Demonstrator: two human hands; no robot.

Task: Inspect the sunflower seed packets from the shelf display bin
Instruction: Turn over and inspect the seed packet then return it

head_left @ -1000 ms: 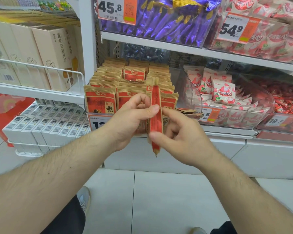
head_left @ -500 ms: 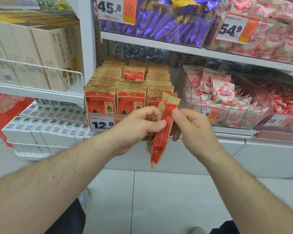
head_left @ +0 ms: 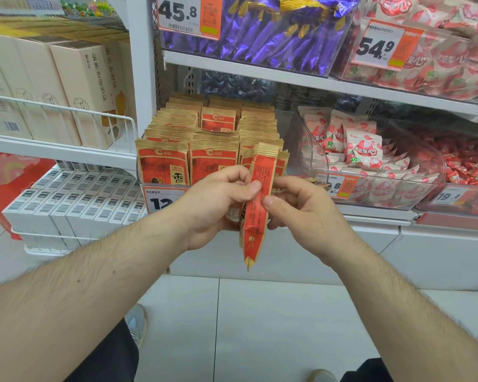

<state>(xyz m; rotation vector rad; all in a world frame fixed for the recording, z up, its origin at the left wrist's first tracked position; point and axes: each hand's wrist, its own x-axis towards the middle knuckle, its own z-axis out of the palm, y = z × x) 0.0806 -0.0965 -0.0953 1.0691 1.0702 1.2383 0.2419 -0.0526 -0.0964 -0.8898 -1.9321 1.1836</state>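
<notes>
One red and tan seed packet (head_left: 257,205) is pinched by both hands in front of the shelf. It is held near its middle by the thumb and curled fingers of the left hand (head_left: 218,199), and it is gripped on its other side by the thumb and bent fingers of the right hand (head_left: 301,208). The packet is stood up tall and is turned so that its thin edge and small printed side are seen. A second packet may be tucked behind it, but that cannot be told for sure. Just behind the hands, the display bin (head_left: 166,188) is packed with many more packets (head_left: 163,164) in neat rows. So one packet is out and is being looked over, and this step looks partly done. The many packets in the bin seem not yet checked.
</notes>
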